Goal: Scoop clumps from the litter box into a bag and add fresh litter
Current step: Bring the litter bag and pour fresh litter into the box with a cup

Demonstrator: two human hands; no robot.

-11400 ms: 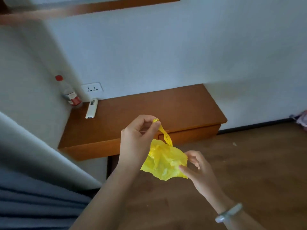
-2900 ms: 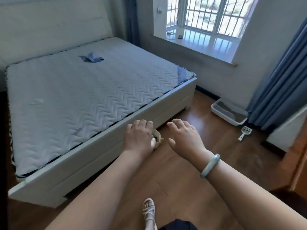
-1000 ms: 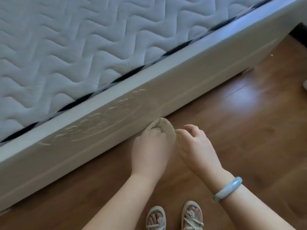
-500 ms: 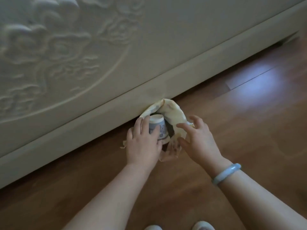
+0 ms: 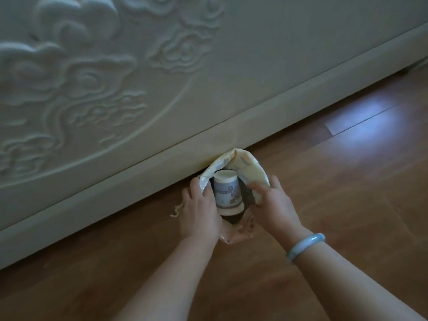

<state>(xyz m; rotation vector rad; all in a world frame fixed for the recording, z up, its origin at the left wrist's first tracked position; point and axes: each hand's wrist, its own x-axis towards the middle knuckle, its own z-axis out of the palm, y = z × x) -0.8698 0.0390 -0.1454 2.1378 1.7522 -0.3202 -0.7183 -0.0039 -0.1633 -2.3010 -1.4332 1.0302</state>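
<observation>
dim overall | glare patch on floor [image 5: 366,126] | soft focus

The pale, crinkled bag [image 5: 251,167] sits open-mouthed on the floor [image 5: 347,205], an upturned paper cup [image 5: 228,193] inside.

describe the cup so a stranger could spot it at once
Follow the carved white bed frame down to the pale bag on the wooden floor. Between the left hand and right hand holding it open stands the cup, upside down, the only thing with a blue pattern.
</observation>
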